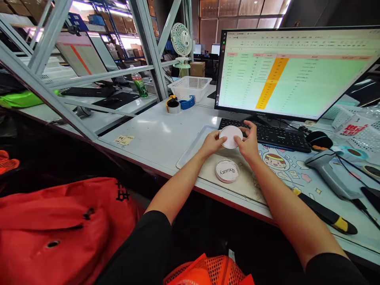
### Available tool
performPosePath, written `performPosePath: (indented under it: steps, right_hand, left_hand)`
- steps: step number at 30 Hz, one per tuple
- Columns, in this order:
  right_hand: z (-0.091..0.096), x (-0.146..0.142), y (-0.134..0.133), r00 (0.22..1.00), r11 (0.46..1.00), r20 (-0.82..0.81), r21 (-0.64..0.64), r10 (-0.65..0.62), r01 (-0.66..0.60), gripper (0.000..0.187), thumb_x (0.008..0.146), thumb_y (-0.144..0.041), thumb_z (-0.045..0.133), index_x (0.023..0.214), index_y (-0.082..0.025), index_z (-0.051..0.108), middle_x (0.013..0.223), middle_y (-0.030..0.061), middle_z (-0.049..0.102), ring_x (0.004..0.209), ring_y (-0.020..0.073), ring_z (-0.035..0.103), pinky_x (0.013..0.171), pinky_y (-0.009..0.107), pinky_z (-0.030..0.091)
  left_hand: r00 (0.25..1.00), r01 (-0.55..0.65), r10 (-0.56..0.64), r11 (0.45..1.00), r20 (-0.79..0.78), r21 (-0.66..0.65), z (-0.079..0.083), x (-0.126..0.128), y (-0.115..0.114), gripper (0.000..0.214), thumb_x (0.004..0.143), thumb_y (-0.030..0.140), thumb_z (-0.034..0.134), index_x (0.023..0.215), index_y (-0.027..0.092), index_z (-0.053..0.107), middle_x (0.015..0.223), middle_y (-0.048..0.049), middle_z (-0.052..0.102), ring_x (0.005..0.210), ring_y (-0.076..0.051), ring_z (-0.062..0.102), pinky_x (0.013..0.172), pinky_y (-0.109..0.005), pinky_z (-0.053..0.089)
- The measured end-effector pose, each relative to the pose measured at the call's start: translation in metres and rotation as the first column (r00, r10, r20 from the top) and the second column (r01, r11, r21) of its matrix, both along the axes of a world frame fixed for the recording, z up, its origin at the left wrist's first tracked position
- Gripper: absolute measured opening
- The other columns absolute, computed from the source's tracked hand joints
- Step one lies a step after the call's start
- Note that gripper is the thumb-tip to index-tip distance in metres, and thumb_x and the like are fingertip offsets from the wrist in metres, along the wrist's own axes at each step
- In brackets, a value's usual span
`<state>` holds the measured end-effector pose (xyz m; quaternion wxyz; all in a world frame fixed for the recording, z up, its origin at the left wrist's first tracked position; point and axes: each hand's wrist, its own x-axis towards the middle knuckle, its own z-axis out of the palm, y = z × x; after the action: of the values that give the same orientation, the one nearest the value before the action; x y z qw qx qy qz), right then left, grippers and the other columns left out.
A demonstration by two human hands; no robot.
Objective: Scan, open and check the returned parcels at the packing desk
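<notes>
Between both hands is a round, flat white disc (230,137) with a thin rim, raised above the desk mat in front of the keyboard. My left hand (213,143) grips its left edge, the thumb pressing on its face. On the opposite edge my right hand (248,139) pinches it, thumb on the face and index finger raised behind. Just below, a similar round clear case (227,171) lies on the mat, with "beauty" lettered on its white face. The fingers behind the disc are partly hidden.
A black keyboard (282,136) and a monitor (297,75) stand behind the hands. To the right lie a grey barcode scanner (329,174) and a black-and-yellow utility knife (325,211). Tape rolls (173,106) and a white basket (190,87) sit at the back left.
</notes>
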<state>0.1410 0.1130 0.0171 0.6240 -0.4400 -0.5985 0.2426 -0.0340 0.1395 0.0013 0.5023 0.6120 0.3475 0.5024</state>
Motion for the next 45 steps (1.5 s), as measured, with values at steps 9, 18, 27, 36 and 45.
performPosePath:
  steps: [9,18,27,36,45]
  right_hand:
    - [0.004,0.005,0.007,0.962,0.949,-0.192,-0.21,0.196,-0.236,0.058,0.058,-0.04,0.086,0.11,-0.022,0.068,0.107,0.0065,0.078,0.092,0.0235,0.071,0.082,0.04,0.06]
    - [0.002,0.01,0.008,0.98,0.922,-0.153,-0.346,0.126,-0.173,0.042,0.055,-0.051,0.086,0.076,-0.022,0.063,0.068,-0.0002,0.067,0.062,0.0176,0.06,0.056,0.034,0.056]
    - [-0.003,0.004,0.003,0.995,0.95,-0.013,-0.296,0.095,-0.095,0.044,0.072,-0.063,0.077,0.068,-0.023,0.058,0.059,-0.002,0.054,0.051,0.0132,0.047,0.04,0.026,0.037]
    - [-0.002,0.004,0.007,0.991,0.924,-0.133,-0.38,-0.016,-0.036,0.037,0.077,-0.059,0.067,0.074,-0.025,0.053,0.062,-0.0031,0.051,0.054,0.016,0.051,0.041,0.028,0.04]
    - [0.001,0.002,0.002,0.995,0.908,-0.074,-0.419,-0.063,0.026,0.042,0.073,-0.056,0.069,0.084,-0.016,0.073,0.073,0.0015,0.065,0.063,0.0139,0.053,0.052,0.025,0.038]
  left_hand:
    - [1.0,-0.006,0.007,0.999,-0.02,0.037,0.002,-0.004,-0.001,0.061,0.08,0.067,0.077,0.109,0.013,0.07,0.109,-0.0113,0.066,0.091,-0.022,0.063,0.058,-0.024,0.057]
    - [0.986,-0.051,0.078,0.983,-0.149,0.177,-0.005,-0.001,0.004,0.054,0.086,0.064,0.072,0.106,0.015,0.073,0.105,-0.0103,0.068,0.094,-0.023,0.064,0.072,-0.029,0.058]
    - [0.989,0.065,-0.059,0.997,-0.134,0.045,0.0,-0.001,-0.006,0.053,0.083,0.064,0.074,0.101,0.013,0.069,0.1,-0.0105,0.069,0.088,-0.025,0.067,0.058,-0.027,0.055]
    - [0.96,0.158,-0.146,0.987,-0.24,0.034,-0.002,-0.002,0.001,0.032,0.081,0.037,0.074,0.099,0.012,0.068,0.091,-0.0075,0.072,0.085,-0.021,0.066,0.08,-0.033,0.05]
    - [0.933,0.17,-0.129,0.981,-0.336,0.098,0.003,0.001,-0.007,0.03,0.08,0.029,0.066,0.104,0.012,0.068,0.095,-0.0063,0.072,0.087,-0.022,0.065,0.079,-0.031,0.05]
